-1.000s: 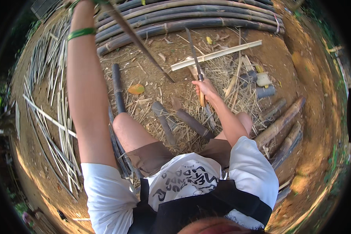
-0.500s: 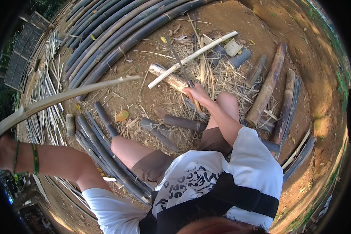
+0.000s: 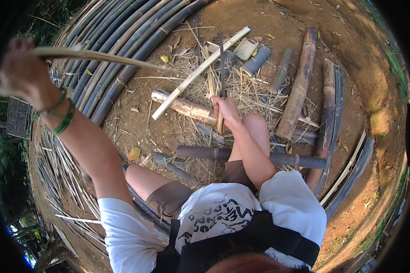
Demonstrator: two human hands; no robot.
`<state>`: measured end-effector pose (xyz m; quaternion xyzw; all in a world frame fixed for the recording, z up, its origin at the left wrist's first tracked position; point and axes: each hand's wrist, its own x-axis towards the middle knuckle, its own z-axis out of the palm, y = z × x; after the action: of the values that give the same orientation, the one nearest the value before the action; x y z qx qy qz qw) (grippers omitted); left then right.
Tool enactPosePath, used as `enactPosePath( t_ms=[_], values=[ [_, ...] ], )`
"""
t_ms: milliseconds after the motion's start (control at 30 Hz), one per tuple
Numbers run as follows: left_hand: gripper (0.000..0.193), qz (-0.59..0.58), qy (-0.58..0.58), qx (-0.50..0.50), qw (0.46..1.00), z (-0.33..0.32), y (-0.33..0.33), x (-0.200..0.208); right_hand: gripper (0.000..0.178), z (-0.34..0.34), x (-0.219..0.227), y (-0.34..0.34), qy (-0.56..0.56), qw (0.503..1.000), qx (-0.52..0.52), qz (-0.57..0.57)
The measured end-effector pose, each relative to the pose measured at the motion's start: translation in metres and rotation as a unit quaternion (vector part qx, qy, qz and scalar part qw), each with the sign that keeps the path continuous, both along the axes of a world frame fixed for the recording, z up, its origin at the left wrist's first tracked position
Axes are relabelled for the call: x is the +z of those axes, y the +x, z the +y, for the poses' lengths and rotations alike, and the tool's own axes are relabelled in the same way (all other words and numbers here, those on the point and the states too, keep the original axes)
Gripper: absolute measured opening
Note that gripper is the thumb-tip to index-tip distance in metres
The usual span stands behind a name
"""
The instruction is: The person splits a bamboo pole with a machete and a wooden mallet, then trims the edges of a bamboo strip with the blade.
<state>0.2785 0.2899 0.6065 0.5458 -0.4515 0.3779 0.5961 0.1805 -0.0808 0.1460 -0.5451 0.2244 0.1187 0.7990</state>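
Observation:
Raised at the far left, my left hand is closed round the end of a split bamboo strip, whose free end points right; motion blurs the fingers. In front of my knees, my right hand grips the wooden handle of a machete, its dark narrow blade pointing away from me. Just left of that hand lies a short bamboo log with a pale, scraped surface. Across the log rests another pale bamboo strip, slanting up to the right.
Long dark bamboo poles lie side by side at the upper left. Many thin strips cover the ground at left. Thick bamboo sections lie at right, and shavings litter the soil ahead. A dark pole lies near my legs.
My left hand has risen and moved away from me with the bamboo strip. The machete has turned from slanting left to pointing nearly straight ahead. The whole view has shifted a little.

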Motion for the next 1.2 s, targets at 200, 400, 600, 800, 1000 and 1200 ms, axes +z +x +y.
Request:
enactPosePath(
  t_ms=[200,400,600,800,1000,1200],
  values=[
    [0.039,0.005,0.058,0.291,0.955,-0.255,0.026,-0.054,0.016,-0.018,0.016,-0.009,0.064,0.997,-0.045,0.021],
    [0.074,0.116,0.227,0.433,0.864,-0.331,0.113,-0.073,0.018,-0.030,0.015,-0.014,0.123,0.989,-0.074,0.029],
    [0.106,0.135,0.319,0.428,0.835,-0.298,0.212,-0.203,0.022,-0.037,0.017,-0.018,0.159,0.982,-0.093,0.033],
    [0.102,0.362,0.429,0.362,0.744,-0.179,0.154,-0.386,0.020,-0.041,0.025,-0.041,0.217,0.972,-0.074,0.049],
    [0.109,0.528,0.551,0.399,0.508,-0.123,0.011,-0.549,0.023,-0.046,0.014,-0.050,0.201,0.975,-0.069,0.064],
    [0.108,0.577,0.559,0.433,0.408,-0.054,-0.041,-0.589,0.026,-0.030,0.023,-0.053,0.186,0.978,-0.034,0.086]
  ],
)
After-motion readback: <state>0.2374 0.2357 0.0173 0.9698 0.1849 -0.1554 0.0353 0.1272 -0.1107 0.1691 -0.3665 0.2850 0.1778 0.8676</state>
